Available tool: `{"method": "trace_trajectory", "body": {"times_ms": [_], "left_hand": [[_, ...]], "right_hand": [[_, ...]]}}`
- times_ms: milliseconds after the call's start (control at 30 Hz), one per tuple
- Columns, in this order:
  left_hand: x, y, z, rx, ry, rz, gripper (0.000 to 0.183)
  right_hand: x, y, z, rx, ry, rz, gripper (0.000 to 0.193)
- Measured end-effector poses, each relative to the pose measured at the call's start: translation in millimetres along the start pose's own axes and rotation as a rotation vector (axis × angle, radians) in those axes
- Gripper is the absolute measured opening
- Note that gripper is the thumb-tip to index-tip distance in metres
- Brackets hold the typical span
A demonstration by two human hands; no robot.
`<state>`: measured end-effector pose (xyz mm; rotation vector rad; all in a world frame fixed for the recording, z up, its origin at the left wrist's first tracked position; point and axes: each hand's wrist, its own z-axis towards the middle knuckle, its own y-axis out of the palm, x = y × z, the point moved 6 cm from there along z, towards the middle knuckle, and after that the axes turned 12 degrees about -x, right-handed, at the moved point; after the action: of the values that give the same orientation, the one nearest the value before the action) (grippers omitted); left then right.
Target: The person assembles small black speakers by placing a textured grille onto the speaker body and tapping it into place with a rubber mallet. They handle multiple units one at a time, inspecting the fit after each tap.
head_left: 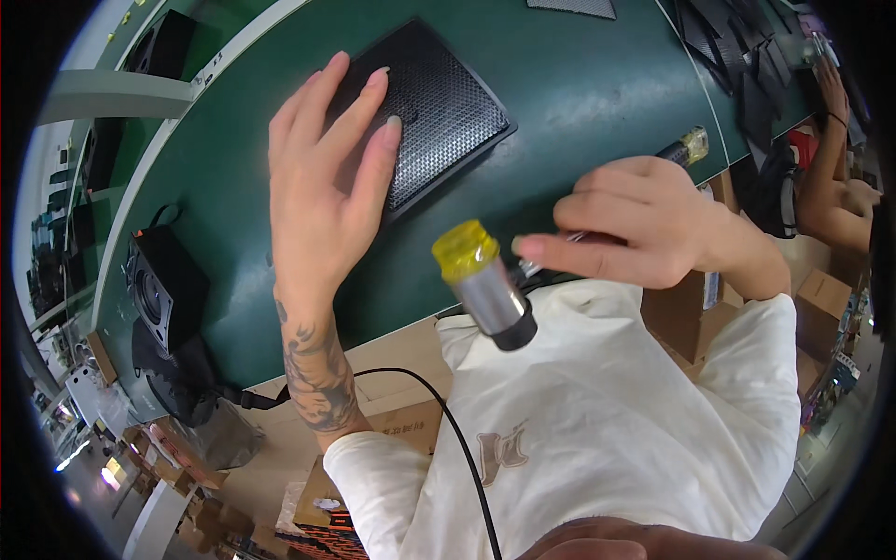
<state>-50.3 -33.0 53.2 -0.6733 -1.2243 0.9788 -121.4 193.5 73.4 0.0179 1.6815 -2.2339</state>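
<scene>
My right hand is closed around the handle of a mallet. Its silver, barrel-shaped head has yellow tape over one end and a black cap on the other. The handle's far end, also wrapped in yellowish tape, sticks out behind my fist. My left hand lies with fingers spread on a black speaker grille, a square mesh panel in a thin frame. The grille rests at an angle on the green tabletop. The mallet head is held near the table's front edge, apart from the grille.
A black speaker stands at the table's left. Several dark mesh panels are heaped at the far right, near another person's arm. One more panel lies at the far edge. A black cable hangs before my shirt; cardboard boxes stand right.
</scene>
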Motion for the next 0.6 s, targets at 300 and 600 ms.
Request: {"method": "trace_trajectory", "body": {"times_ms": [300,600], "left_hand": [[-0.9,2.4,-1.4,0.003,-0.010,-0.008,0.037],[-1.4,1.7,-2.9,0.029,-0.010,0.002,0.036]], "right_hand": [[-1.9,4.1,3.7,0.040,-0.073,0.017,0.041],[11.9,-4.0,9.5,-0.046,0.154,0.313,0.050]]}}
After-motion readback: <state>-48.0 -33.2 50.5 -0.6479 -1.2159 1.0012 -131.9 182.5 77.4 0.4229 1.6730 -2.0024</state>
